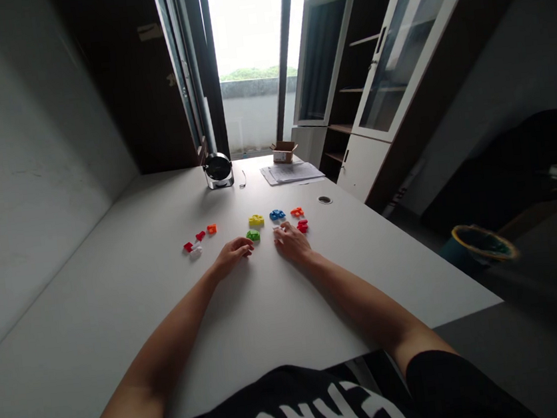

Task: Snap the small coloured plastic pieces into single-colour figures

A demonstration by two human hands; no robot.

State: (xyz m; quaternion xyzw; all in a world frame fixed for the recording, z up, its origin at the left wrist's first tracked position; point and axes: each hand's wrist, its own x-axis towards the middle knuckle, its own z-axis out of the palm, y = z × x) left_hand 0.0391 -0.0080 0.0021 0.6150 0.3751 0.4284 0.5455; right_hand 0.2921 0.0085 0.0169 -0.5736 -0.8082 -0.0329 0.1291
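My right hand (292, 242) reaches down to the table with its fingers bent around a small white plastic piece (277, 228), which they partly hide. Just left of it, my left hand (232, 254) rests on the tabletop, loosely curled with fingers apart and no object visible in it. A green piece (253, 235) lies close to its fingertips. Beyond the hands, a yellow piece (256, 219), a blue piece (277, 214) and an orange piece (298, 212) form a row. A red piece (302, 226) sits right beside my right hand.
Left of my hands lie red pieces (200, 235), a white piece (195, 252) and another orange piece (212, 228). Farther back on the white table (129, 273) stand a round black device (218, 169), papers (292, 172) and an opened cardboard box (284, 152). A bin (483, 242) stands at right.
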